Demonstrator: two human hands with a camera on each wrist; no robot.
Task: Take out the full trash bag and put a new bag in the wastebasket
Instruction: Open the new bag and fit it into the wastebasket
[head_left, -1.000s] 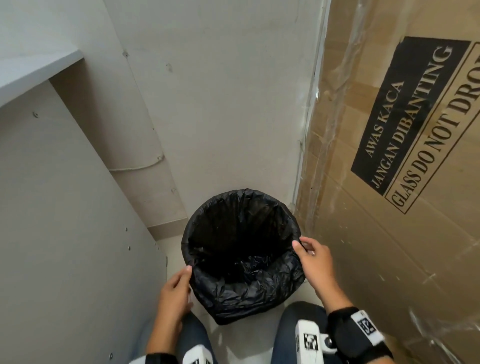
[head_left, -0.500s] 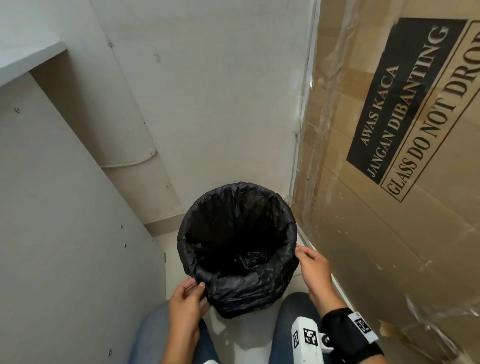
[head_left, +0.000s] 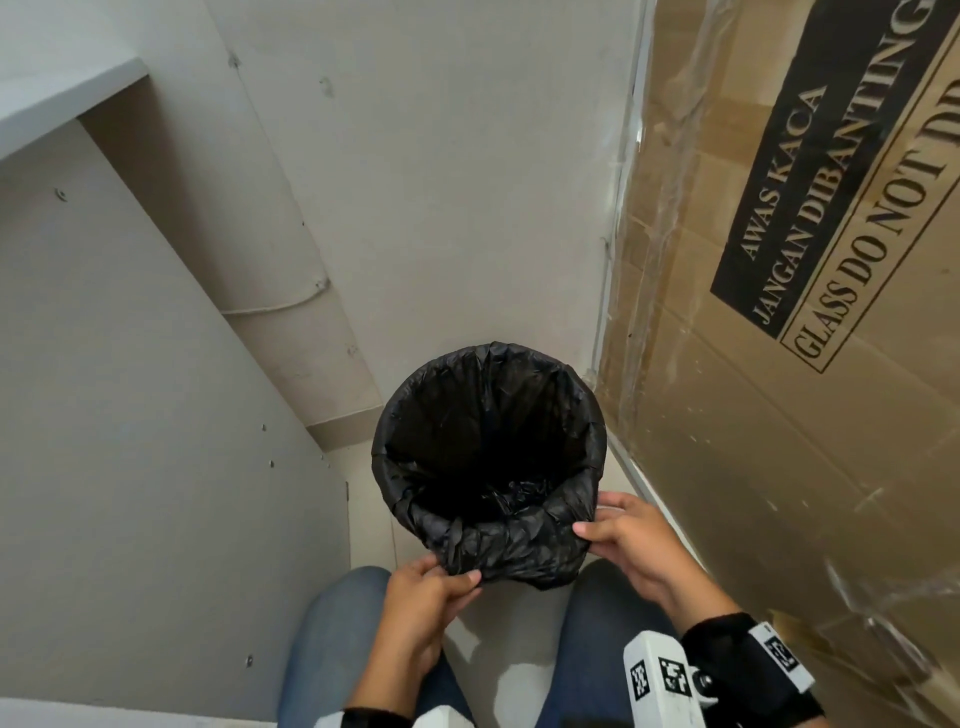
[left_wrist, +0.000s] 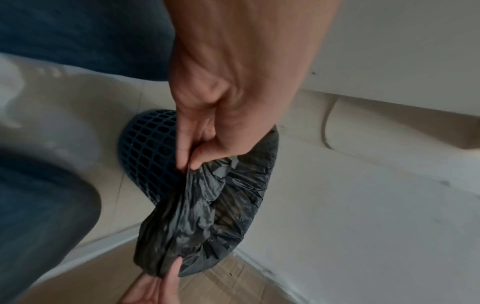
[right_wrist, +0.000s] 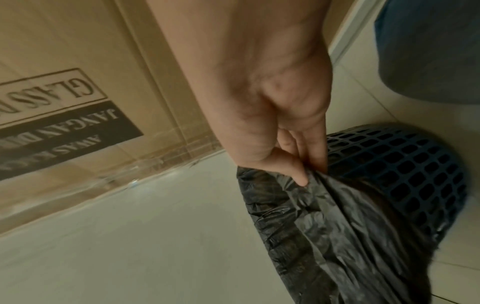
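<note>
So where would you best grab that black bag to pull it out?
By the cuff folded over the rim of the wastebasket, coming from the near side: the trash bag hangs loose and gathered there. The left hand and right hand both pinch it.

Head view looking steeply down, wrist views close along fingers, all sharing the black bag (head_left: 519, 545).
</note>
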